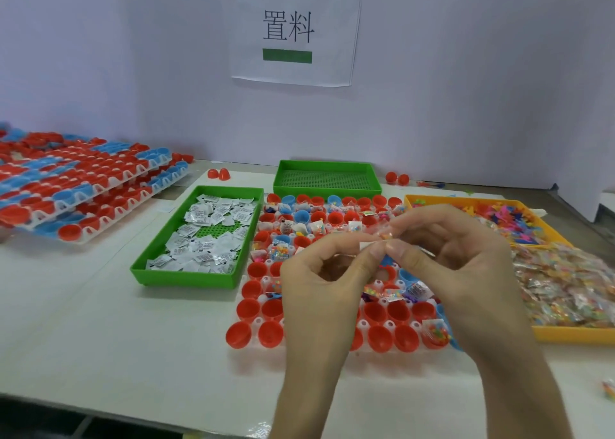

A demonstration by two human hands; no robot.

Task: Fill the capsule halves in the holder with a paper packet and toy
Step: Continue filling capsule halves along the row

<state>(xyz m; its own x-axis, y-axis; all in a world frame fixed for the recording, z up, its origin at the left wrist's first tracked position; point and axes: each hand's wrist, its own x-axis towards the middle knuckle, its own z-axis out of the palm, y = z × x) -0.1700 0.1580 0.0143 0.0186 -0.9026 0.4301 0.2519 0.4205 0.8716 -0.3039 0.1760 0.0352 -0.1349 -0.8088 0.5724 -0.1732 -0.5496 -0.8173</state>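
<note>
Pinching packet (385,235): left hand (319,288), right hand (466,262).

One wide-angle camera, worn on the person's head, looked forward and down over the table (100,322) toward the wall (466,72). It sat close above the left hand (319,292) and right hand (459,262), which filled the lower centre; the holder (364,323) lay mid-frame, the sign (293,29) in the upper centre.

Left hand (319,288) and right hand (466,262) pinch a packet (382,234) (contents blurred) above the holder (258,321).
</note>
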